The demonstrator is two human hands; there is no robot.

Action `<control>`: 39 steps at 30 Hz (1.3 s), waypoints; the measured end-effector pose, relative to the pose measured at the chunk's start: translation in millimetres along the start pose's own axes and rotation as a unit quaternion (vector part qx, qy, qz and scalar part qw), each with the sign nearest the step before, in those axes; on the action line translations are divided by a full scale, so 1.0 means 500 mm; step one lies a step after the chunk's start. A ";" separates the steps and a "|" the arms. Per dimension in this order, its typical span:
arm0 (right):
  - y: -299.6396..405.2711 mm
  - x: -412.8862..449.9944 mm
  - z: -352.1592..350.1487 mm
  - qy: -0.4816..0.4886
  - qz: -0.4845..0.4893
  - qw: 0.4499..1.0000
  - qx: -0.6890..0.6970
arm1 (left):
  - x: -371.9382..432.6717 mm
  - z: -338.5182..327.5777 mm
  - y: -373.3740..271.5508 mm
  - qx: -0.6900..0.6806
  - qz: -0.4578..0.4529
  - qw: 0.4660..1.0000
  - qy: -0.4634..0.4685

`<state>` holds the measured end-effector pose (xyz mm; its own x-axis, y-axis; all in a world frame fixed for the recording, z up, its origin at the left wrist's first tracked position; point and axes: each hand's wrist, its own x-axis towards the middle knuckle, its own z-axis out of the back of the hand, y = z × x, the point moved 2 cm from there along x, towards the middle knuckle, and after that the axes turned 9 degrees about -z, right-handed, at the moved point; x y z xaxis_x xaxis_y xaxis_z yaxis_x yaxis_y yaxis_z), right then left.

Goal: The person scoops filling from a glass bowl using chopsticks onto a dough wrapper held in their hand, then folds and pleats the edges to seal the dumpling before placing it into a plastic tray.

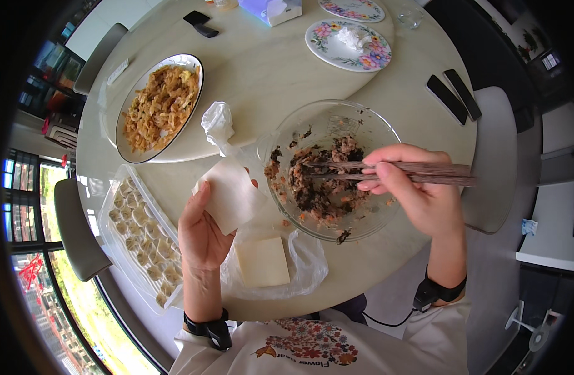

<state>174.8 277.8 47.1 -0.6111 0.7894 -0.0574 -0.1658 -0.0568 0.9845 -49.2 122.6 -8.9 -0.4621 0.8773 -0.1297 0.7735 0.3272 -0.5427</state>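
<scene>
A square dough wrapper (231,196) lies on the fingers of my left hand (207,229), the thumb over its left edge. My right hand (415,187) grips a pair of dark wooden chopsticks (427,173); their tips are in the minced filling (326,187) inside a clear glass bowl (333,105). Below the bowl, a stack of square wrappers (262,262) rests on a clear plastic bag (310,265). Left of my left hand stands a plastic container (148,187) with rows of folded dumplings (141,232).
An oval plate (123,140) of cooked shredded food stands at the upper left, near a crumpled plastic bag (218,123). Floral plates (317,51), a glass (410,18), a tissue pack (277,10) and black phones (447,99) lie farther back. Chairs (493,154) flank the round table (268,70).
</scene>
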 end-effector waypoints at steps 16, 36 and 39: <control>-0.007 -0.011 0.014 -0.103 0.047 0.994 0.000 | -0.003 0.006 0.008 -0.007 0.000 1.000 0.000; -0.024 -0.054 0.027 -0.144 -0.065 0.960 0.232 | -0.037 -0.031 -0.010 -0.008 0.000 0.998 0.058; -0.037 -0.077 0.054 -0.165 -0.064 0.946 0.272 | -0.048 -0.049 -0.014 0.012 -0.005 0.998 0.059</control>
<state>222.2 265.0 35.7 -0.3230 0.9218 -0.2146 0.2562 0.3035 0.9177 -32.8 107.9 18.3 -0.4143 0.9098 -0.0259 0.7581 0.3292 -0.5630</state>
